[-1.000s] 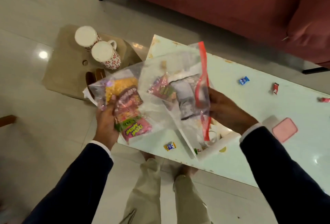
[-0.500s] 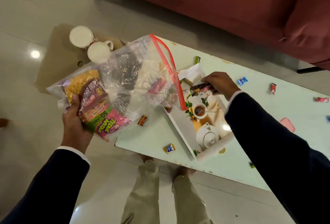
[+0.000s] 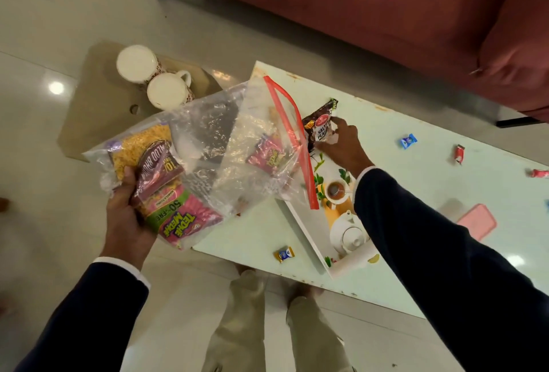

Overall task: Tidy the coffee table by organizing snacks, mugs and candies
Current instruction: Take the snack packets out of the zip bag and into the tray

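Note:
My left hand (image 3: pixel 126 217) grips the bottom of a clear zip bag (image 3: pixel 214 146) with a red seal, held above the left end of the pale green coffee table (image 3: pixel 416 193). Several snack packets show through the bag, among them a pink and green one (image 3: pixel 181 220). At the bag's mouth my right hand (image 3: pixel 341 146) pinches a dark peanut packet (image 3: pixel 319 128). Under my right arm a white tray (image 3: pixel 309 241) printed with a teapot lies on the table. Two white mugs (image 3: pixel 154 80) stand on a low tan stool beyond the table's left end.
Loose candies lie on the table: a gold one (image 3: pixel 284 253) near the front edge, a blue one (image 3: pixel 407 141) and red ones (image 3: pixel 459 154) toward the right. A pink flat case (image 3: pixel 478 221) lies right of my arm. A dark red sofa (image 3: pixel 386 15) runs behind the table.
My right hand let go of the bag's seal, reached to the tray and now lifts a dark peanut packet at the bag's mouth. My left hand keeps the bag, now tipped open toward the right.

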### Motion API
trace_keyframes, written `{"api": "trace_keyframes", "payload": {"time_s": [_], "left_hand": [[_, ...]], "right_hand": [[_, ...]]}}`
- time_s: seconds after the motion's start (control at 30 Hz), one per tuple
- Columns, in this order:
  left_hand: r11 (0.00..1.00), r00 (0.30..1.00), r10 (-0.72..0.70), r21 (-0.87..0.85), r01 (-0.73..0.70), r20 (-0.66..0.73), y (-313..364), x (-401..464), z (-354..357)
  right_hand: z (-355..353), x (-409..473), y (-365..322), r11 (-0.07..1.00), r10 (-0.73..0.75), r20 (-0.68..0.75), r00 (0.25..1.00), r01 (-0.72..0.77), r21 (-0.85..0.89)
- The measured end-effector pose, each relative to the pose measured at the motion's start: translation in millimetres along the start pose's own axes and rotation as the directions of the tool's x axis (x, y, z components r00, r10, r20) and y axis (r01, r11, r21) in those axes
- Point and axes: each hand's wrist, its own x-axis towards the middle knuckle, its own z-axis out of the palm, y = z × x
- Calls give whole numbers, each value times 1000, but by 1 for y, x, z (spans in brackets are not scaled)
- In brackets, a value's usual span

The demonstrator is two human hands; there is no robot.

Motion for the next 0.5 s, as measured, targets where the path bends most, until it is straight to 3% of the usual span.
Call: {"api": "trace_keyframes", "payload": {"time_s": [0.2,0.37,0.5], "left_hand": [[998,999,13,59,-15,38,-2,1,4],[997,999,21,76,-24,47,-4,-2,5],[996,998,49,66,-52,45,-3,-4,6]], "right_hand": [[11,1,-5,996,-94,-109,990,92,-21],[17,17,-18,916,-63,-172,983,-11,-401],[11,8,-17,905,-29,-194,980,-57,-421]]}}
